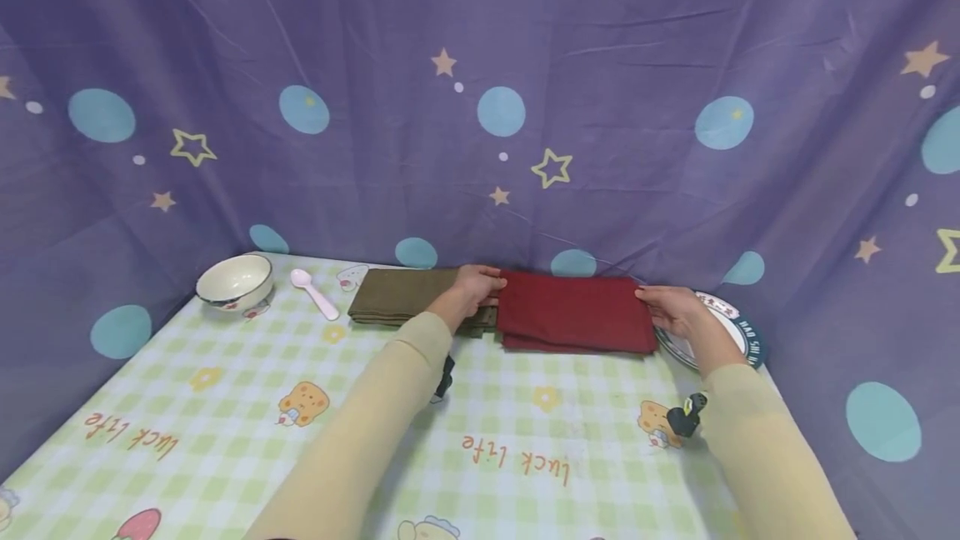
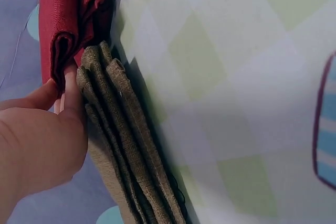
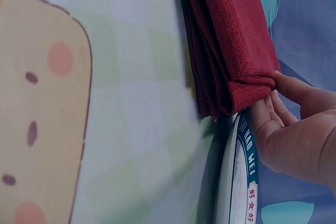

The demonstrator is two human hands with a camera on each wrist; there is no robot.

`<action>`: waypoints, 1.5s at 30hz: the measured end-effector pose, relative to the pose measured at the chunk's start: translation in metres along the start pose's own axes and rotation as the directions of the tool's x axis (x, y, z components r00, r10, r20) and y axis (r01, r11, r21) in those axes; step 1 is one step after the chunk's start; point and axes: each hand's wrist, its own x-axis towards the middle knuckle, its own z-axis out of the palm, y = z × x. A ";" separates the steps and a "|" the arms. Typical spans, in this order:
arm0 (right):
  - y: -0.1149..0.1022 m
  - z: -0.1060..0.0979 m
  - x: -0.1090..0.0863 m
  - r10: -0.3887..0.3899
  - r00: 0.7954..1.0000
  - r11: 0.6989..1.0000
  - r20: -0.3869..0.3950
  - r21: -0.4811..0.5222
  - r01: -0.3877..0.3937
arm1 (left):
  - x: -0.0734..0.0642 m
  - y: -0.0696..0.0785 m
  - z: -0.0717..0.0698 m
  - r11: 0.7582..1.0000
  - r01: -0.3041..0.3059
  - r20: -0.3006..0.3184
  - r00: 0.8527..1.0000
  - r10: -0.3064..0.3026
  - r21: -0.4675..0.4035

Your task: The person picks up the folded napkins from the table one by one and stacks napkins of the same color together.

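A folded red cloth [image 1: 576, 312] lies near the back of the table, held at both ends. My left hand [image 1: 474, 288] pinches its left end between thumb and fingers, as the left wrist view shows close up. My right hand [image 1: 670, 308] pinches the right end, thumb on top and fingers beneath. Left of it lies a folded brown cloth [image 1: 401, 294], stacked in several layers; my left hand passes over its right end. Under my right hand sits a white plate with a green lettered rim [image 1: 752, 338], partly hidden by that hand and the red cloth.
At the far left stands a white bowl [image 1: 236, 282], with a pink spoon [image 1: 315, 294] lying to its right. A green checked tablecloth [image 1: 337, 432] with printed figures covers the table. A purple curtain [image 1: 375, 40] hangs close behind the back edge and along both sides.
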 end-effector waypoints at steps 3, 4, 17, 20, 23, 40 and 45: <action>-0.001 0.001 0.002 0.003 1.000 1.000 -0.009 0.010 -0.003 | 0.001 0.001 -0.001 1.000 0.000 -0.013 1.000 0.000 0.017; -0.002 0.001 0.003 0.005 1.000 1.000 -0.010 0.016 -0.005 | 0.002 0.001 -0.001 1.000 0.002 -0.016 1.000 -0.001 0.023; -0.001 -0.001 0.006 0.006 1.000 1.000 -0.028 0.004 -0.006 | -0.005 0.003 -0.002 1.000 0.006 -0.019 1.000 -0.006 -0.006; -0.001 -0.003 0.005 0.005 0.999 1.000 -0.047 -0.010 -0.006 | -0.006 0.004 -0.004 0.999 0.013 -0.013 1.000 -0.014 -0.034; -0.003 -0.006 0.003 0.002 0.998 1.000 -0.064 -0.011 -0.003 | -0.005 0.004 -0.008 0.997 0.021 -0.009 1.000 -0.022 -0.074; -0.020 -0.008 -0.006 0.001 0.994 0.996 -0.108 0.090 0.008 | -0.005 0.000 -0.028 0.991 0.009 0.018 1.000 -0.006 -0.133; -0.018 -0.002 -0.006 -0.063 0.993 0.997 -0.096 0.044 0.067 | -0.009 0.001 -0.029 0.991 -0.001 0.051 0.999 0.008 -0.136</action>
